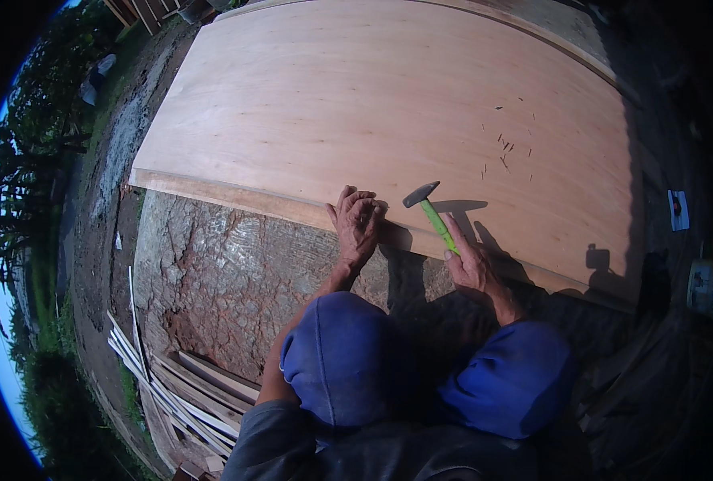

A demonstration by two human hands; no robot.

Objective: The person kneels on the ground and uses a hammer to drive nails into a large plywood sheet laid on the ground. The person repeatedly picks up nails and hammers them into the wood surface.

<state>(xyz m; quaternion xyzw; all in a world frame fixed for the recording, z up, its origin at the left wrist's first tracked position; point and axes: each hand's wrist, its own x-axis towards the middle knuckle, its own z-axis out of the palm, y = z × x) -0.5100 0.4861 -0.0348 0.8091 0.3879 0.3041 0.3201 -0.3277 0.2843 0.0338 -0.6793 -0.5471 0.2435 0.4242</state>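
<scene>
A large pale plywood sheet (316,104) lies flat in front of me, with a wooden strip (236,198) along its near edge. My left hand (358,228) rests at that edge, its fingers curled and pinched together. Whatever the fingertips may hold is too small or hidden to name. Just to the right, my right hand (474,271) grips a hammer (438,223) by its green handle. The hammer's dark metal head is above the sheet, apart from my left hand, and casts a shadow on the wood. Several loose nails (506,147) lie scattered on the right part of the sheet.
My bent knees (344,357) in blue trousers are close below the sheet's edge. Long thin wood strips (188,393) lie piled at lower left on rough, stony ground (236,264). A pale container (702,284) stands at far right, near a small light-coloured sheet (678,210) bearing a dark item.
</scene>
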